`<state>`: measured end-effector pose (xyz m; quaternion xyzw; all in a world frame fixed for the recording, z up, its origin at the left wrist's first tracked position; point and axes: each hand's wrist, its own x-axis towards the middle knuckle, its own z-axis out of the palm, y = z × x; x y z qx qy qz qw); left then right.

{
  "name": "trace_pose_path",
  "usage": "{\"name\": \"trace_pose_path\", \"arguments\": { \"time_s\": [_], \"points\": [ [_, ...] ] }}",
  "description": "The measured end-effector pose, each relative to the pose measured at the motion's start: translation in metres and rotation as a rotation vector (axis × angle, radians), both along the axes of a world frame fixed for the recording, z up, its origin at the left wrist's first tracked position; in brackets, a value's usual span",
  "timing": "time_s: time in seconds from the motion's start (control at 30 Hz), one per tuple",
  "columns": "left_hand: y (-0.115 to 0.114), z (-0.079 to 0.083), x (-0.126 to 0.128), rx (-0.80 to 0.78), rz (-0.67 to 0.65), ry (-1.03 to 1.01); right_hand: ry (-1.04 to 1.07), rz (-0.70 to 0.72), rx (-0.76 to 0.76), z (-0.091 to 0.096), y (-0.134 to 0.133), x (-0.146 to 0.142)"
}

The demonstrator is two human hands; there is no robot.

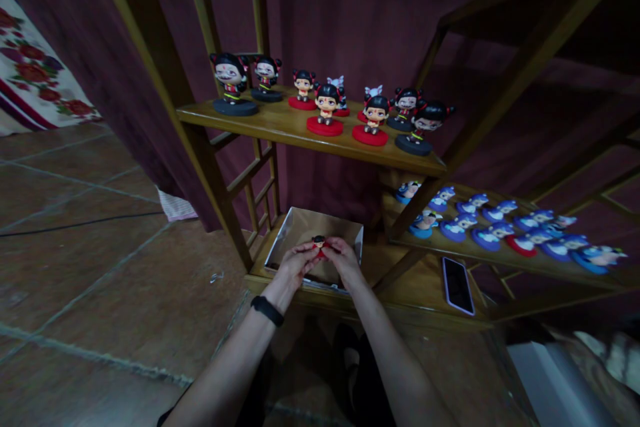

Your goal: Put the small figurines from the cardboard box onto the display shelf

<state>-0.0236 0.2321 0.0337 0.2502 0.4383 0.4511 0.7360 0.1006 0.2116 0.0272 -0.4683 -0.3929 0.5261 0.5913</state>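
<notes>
Between my two hands, over the open cardboard box (280,240), is a small black-haired figurine (319,244) with a red base. My left hand (296,261) has its fingers closed on the figurine's left side. From the other side my right hand (344,257) grips the same figurine. Its lower part is partly covered by my fingers. The box sits on the bottom shelf (410,280). Similar figurines on red and dark bases stand on the shelf above, among them a seated one (327,107) and a standing one (231,80).
To the right, a lower side shelf (545,255) carries rows of blue and purple figurines (493,233). A phone (457,285) lies on the bottom shelf. Wooden posts (165,80) frame the shelves, with a dark curtain (350,13) behind. A cable (85,223) crosses the tiled floor.
</notes>
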Motion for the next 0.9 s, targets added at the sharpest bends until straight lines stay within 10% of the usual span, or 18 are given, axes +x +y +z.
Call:
{"name": "trace_pose_path", "arguments": {
  "time_s": [0.9],
  "points": [
    [-0.0030,-0.0059,0.0038,0.100,-0.019,0.113,-0.049,0.027,-0.060,-0.0080,0.0054,0.0085]
  ]
}}
